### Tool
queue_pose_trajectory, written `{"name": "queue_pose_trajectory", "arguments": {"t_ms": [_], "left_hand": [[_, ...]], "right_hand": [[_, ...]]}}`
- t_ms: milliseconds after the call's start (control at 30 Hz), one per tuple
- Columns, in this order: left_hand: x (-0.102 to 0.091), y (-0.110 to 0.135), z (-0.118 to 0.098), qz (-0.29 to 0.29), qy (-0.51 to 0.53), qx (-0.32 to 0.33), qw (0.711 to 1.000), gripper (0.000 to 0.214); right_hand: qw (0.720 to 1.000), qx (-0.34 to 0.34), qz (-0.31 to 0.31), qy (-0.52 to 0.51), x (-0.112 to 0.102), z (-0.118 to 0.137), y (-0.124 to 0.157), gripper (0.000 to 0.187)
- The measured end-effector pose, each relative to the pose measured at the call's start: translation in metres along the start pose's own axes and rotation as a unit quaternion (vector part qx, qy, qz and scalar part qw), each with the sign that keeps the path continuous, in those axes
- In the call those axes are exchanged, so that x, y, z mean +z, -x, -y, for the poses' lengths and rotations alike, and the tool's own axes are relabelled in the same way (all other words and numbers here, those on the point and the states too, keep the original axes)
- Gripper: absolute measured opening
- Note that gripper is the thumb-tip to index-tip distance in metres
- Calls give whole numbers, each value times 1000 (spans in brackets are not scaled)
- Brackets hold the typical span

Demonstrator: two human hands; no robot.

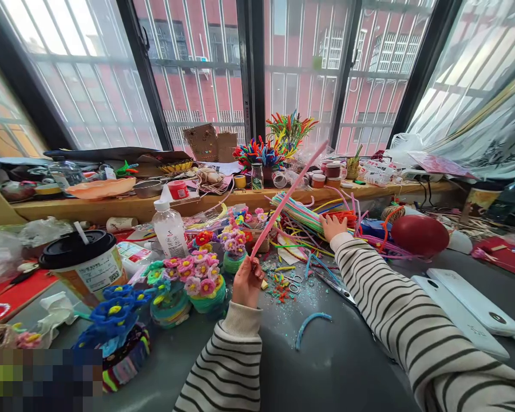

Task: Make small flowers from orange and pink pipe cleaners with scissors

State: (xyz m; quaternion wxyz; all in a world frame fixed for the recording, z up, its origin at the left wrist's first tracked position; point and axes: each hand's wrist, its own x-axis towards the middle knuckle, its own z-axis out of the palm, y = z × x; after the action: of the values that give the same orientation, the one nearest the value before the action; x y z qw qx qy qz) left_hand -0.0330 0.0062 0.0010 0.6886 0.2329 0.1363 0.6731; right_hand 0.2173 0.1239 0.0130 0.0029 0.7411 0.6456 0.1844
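My left hand [246,281] pinches the lower end of a long pink pipe cleaner [288,197], which slants up to the right. My right hand [332,226] reaches forward into a loose heap of coloured pipe cleaners [313,217], its fingers down among them. Both arms wear black-and-white striped sleeves. Small pots of pipe-cleaner flowers [201,283] stand just left of my left hand. A curved blue piece [311,323] lies on the grey table [326,366] between my arms. Scissors [337,289] rest beside my right forearm.
A lidded paper cup [86,263] and a clear plastic bottle [169,229] stand at the left. A red balloon-like ball [419,234] and two white flat devices [467,309] lie at the right. A cluttered wooden sill [111,209] runs under the barred windows, with bundled pipe cleaners [274,146].
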Motion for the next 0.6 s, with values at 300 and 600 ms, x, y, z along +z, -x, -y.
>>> {"name": "queue_pose_trajectory", "arguments": {"t_ms": [300,600], "left_hand": [[-2,1,0,14,2,-15,1000,12],[-1,1,-1,13,5,-13,1000,12]], "right_hand": [[999,-19,-26,-26,-3,3,8,45],[992,-32,-113,-37,-12,-6,8,33]]}}
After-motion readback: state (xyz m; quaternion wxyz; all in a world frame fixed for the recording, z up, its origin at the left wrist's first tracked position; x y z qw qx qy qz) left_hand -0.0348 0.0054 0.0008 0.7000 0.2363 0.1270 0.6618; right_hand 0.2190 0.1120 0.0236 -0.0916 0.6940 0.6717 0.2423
